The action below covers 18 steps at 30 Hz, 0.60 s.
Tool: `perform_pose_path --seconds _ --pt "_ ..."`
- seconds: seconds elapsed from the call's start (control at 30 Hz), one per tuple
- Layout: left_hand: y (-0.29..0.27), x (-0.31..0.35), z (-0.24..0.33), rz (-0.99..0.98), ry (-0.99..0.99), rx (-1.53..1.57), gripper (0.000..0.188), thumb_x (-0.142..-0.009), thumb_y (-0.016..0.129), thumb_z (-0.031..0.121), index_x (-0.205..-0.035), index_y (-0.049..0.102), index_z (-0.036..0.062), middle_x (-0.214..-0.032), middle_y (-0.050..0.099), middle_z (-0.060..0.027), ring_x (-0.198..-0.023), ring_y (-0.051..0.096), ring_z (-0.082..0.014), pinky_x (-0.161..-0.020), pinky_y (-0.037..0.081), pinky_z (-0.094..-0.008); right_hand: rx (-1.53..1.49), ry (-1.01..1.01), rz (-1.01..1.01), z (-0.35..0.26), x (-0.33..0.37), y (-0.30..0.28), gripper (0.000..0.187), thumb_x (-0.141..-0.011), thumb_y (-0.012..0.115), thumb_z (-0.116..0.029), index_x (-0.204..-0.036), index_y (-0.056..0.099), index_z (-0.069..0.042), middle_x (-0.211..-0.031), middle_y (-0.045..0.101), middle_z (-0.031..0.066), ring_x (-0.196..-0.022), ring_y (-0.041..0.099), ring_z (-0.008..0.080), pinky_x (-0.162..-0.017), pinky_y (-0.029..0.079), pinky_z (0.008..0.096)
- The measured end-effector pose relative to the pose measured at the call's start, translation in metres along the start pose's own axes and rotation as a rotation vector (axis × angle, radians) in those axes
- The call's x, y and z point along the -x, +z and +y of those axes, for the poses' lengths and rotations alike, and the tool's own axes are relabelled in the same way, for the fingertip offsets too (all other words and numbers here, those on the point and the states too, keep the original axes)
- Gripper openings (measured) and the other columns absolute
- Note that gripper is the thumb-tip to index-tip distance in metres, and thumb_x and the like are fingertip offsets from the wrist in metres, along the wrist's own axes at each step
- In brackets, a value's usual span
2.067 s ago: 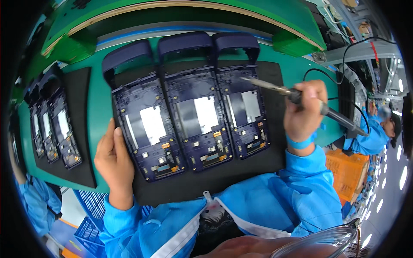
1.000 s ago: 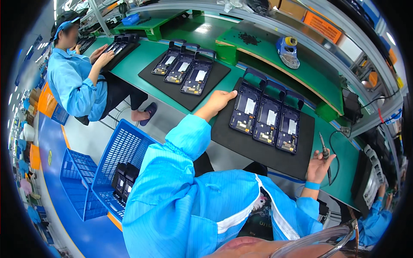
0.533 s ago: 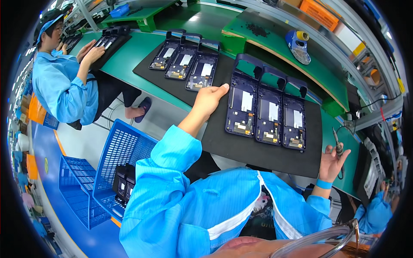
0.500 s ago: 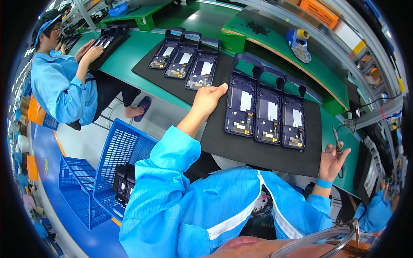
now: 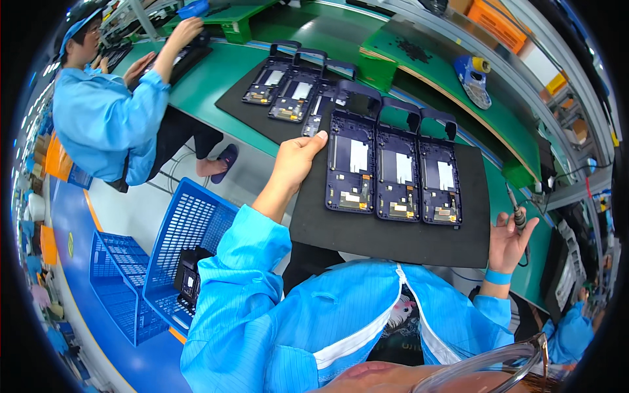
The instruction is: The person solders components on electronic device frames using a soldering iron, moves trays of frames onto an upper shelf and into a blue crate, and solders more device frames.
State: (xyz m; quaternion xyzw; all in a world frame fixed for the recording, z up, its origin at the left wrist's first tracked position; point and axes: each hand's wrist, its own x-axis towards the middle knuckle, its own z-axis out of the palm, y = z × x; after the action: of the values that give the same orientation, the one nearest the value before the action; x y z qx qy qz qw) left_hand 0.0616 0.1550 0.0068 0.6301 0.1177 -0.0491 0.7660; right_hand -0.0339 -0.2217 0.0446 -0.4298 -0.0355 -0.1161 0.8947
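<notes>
My left hand is closed at the left edge of the nearer black mat, its thumb on top beside a dark plastic housing; the other fingers are partly hidden. Two matching housings, a middle one and a right one, lie alongside it. All three carry white labels, small yellow parts and raised frames at their far ends. Right of the mat, my right hand grips a soldering iron, its tip pointing up and away from the mat.
Farther left are more housings on a second black mat. A green shelf with a blue-and-yellow container stands behind. Blue crates sit below on the left. A co-worker works at the far left.
The nearer mat and its three housings have shifted left along with my left hand, now partly covering a farther housing. The co-worker's hand has risen. My right hand keeps the soldering iron.
</notes>
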Motion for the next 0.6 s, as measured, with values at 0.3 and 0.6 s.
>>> perform_pose_path --seconds 0.3,0.6 --pt "-0.128 -0.021 0.068 0.155 0.088 -0.087 0.035 -0.081 0.053 0.031 -0.081 0.059 -0.0035 -0.071 0.061 -0.0098 -0.056 0.057 -0.0125 -0.054 0.044 -0.0229 -0.135 0.097 -0.202 0.067 -0.058 0.126 0.039 -0.086 0.037 -0.044 -0.093 0.055 -0.01 -0.058 0.048 0.0011 -0.076 0.051 0.0169 -0.079 0.035 0.0321" --pt "-0.279 -0.073 0.061 0.548 0.201 -0.311 0.042 -0.075 0.059 0.039 -0.074 0.062 -0.0037 -0.068 0.06 -0.0077 -0.058 0.054 -0.0117 -0.057 0.042 -0.0246 -0.091 0.151 -0.403 0.178 -0.149 0.233 0.034 -0.085 0.042 -0.04 -0.085 0.05 -0.006 -0.06 0.047 0.0028 -0.066 0.05 0.015 -0.073 0.04 0.0298"
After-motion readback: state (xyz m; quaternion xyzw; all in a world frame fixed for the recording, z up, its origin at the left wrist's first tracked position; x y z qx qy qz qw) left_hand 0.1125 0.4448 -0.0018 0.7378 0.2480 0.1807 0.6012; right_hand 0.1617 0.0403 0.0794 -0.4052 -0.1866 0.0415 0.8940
